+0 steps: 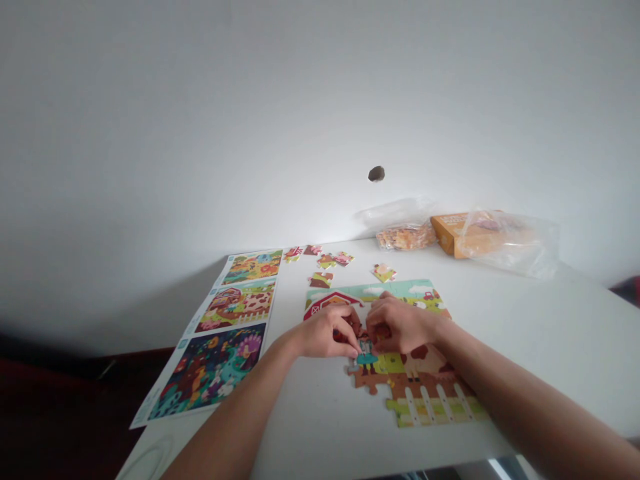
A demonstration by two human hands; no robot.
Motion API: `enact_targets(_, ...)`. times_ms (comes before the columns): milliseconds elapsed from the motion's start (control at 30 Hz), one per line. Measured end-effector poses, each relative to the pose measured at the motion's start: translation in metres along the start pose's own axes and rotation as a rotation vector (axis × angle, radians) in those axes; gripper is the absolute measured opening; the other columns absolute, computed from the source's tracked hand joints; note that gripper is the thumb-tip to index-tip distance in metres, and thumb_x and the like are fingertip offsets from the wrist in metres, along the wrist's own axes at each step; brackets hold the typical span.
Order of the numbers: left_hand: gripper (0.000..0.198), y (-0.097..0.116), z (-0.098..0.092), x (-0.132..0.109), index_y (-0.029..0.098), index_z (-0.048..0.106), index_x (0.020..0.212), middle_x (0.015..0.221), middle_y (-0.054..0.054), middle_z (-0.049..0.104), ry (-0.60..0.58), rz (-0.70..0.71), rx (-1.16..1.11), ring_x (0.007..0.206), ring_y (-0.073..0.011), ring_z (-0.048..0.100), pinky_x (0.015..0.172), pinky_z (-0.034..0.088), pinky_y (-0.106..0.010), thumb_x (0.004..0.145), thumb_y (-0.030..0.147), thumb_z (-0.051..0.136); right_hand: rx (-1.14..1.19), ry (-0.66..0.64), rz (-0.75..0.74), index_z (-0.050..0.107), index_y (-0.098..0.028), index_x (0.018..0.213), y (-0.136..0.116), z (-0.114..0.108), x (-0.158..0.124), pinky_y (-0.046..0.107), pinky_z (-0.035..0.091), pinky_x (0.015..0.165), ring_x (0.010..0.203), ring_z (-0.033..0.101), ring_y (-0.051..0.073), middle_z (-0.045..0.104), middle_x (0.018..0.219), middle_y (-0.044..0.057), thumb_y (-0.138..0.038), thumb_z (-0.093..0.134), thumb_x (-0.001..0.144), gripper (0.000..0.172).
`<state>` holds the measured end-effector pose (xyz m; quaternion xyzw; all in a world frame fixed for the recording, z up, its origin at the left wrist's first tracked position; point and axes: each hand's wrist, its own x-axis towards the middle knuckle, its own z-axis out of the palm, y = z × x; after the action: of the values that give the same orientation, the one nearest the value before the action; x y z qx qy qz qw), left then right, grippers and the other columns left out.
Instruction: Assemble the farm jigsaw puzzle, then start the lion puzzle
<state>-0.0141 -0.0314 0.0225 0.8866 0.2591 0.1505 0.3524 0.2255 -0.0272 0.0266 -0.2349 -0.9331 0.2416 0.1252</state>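
"Is the grip tight?"
"I can't tell if they pinch a piece. The left hand (327, 331) and right hand (403, 325) curl in close over the puzzle (395, 363)."
"How does it look?"
"Flat on the white table (305, 400), with a cow (427, 365) and fence (441, 403). Its left edge is bumpy."
"Any room?"
"Table shows on both sides. Loose pieces (321, 279) lie behind."

Left hand (331, 331) and right hand (400, 325) at jigsaw (397, 363), lower centre of frame. Printed sheet (237, 307): lower left. Loose pieces (326, 261): centre. Orange box (447, 235): right of centre.
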Motion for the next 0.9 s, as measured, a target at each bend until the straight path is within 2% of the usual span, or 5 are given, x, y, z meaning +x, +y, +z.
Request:
enact_targets(133, 0.013, 0.0001, 0.0003, -0.0003, 0.027, 0.081, 0.086, 0.096, -0.004, 0.062, -0.005, -0.008, 0.011, 0.092, -0.0161, 0.059, 0.081, 0.048, -0.025, 0.077, 0.036, 0.077, 0.028, -0.006, -0.012, 0.062, -0.018, 0.069, 0.0002, -0.0008, -0.0006, 0.029, 0.035, 0.081, 0.067, 0.052, 0.011, 0.060, 0.067, -0.004, -0.026, 0.075, 0.070, 0.015)
enact_targets(333, 0.030, 0.0036, -0.0016, 0.0012, 0.027, 0.079, 0.093, 0.098, -0.005, 0.061, -0.031, -0.015, 0.066, 0.095, -0.0185, 0.058, 0.088, 0.047, -0.029, 0.071, 0.047, 0.079, 0.023, -0.010, -0.005, 0.058, -0.017, 0.065, 0.0019, -0.0013, -0.0007, 0.029, 0.035, 0.081, 0.065, 0.051, 0.011, 0.058, 0.063, -0.004, -0.028, 0.075, 0.069, 0.020)
enact_targets(500, 0.029, 0.0040, -0.0021, 0.0017, 0.025, 0.077, 0.093, 0.098, -0.005, 0.061, -0.041, -0.022, 0.095, 0.093, -0.0185, 0.058, 0.088, 0.047, -0.030, 0.072, 0.045, 0.079, 0.019, -0.014, 0.011, 0.061, -0.017, 0.067, 0.0035, -0.0002, -0.0011, 0.030, 0.035, 0.082, 0.066, 0.052, 0.011, 0.061, 0.065, -0.003, -0.029, 0.074, 0.071, 0.018)
enact_targets(767, 0.027, 0.0009, -0.0002, 0.0005, 0.032, 0.079, 0.097, 0.098, -0.004, 0.059, -0.039, 0.021, 0.098, 0.092, -0.0175, 0.058, 0.086, 0.046, -0.029, 0.074, 0.046, 0.077, 0.030, -0.031, 0.004, 0.065, -0.017, 0.071, 0.0036, -0.0003, -0.0016, 0.030, 0.036, 0.080, 0.066, 0.052, 0.012, 0.063, 0.067, -0.002, -0.024, 0.072, 0.071, 0.010)
enact_targets(900, 0.025, 0.0008, -0.0003, 0.0008, 0.030, 0.079, 0.094, 0.098, -0.004, 0.060, -0.039, 0.021, 0.104, 0.093, -0.0179, 0.058, 0.086, 0.046, -0.029, 0.074, 0.045, 0.078, 0.015, -0.033, -0.002, 0.063, -0.018, 0.069, 0.0015, -0.0023, -0.0014, 0.029, 0.035, 0.079, 0.067, 0.051, 0.012, 0.060, 0.066, -0.003, -0.026, 0.074, 0.068, 0.015)
